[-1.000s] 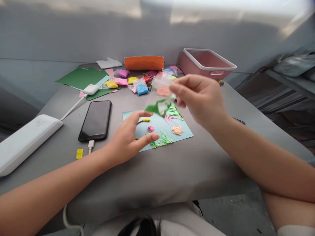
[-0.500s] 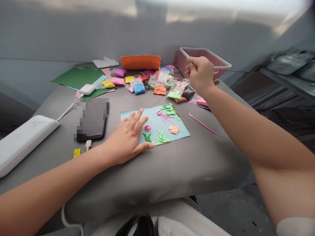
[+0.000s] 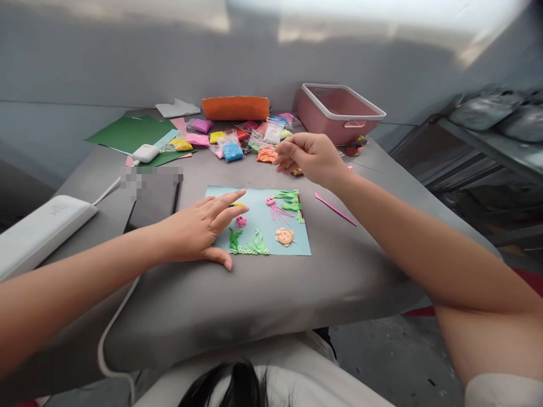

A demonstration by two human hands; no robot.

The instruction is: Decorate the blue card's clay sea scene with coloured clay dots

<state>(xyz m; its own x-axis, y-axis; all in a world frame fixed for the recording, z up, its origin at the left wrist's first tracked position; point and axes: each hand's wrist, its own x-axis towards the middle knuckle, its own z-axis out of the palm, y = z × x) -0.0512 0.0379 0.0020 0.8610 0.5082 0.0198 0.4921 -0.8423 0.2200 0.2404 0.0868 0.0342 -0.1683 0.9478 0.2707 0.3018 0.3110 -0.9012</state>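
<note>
A light blue sheet (image 3: 292, 247) lies on the table with clay figures on it. They include a pink jellyfish-like figure (image 3: 270, 202), an orange turtle (image 3: 284, 237), a small pink figure (image 3: 241, 221) and green seaweed (image 3: 257, 243). My left hand (image 3: 199, 226) is spread over the sheet's left side, fingers apart, partly covering a yellow figure (image 3: 240, 204). Above the back right of the sheet hangs my right hand (image 3: 311, 158), thumb and index finger together, the other fingers loosely curled. Whatever it pinches, if anything, cannot be made out.
Several bags of coloured clay (image 3: 232, 151) lie behind the sheet. A pink basket (image 3: 326, 121) and an orange box-like object (image 3: 236, 108) stand at the back. A pink tool (image 3: 335, 209) lies to the right. Leftward are a phone (image 3: 155, 206), white power bank (image 3: 46, 232) and green paper (image 3: 127, 133).
My right hand has come down and left from in front of the basket, its lower fingers loosening. My left hand has shifted left, showing more of the sheet, which is turned slightly.
</note>
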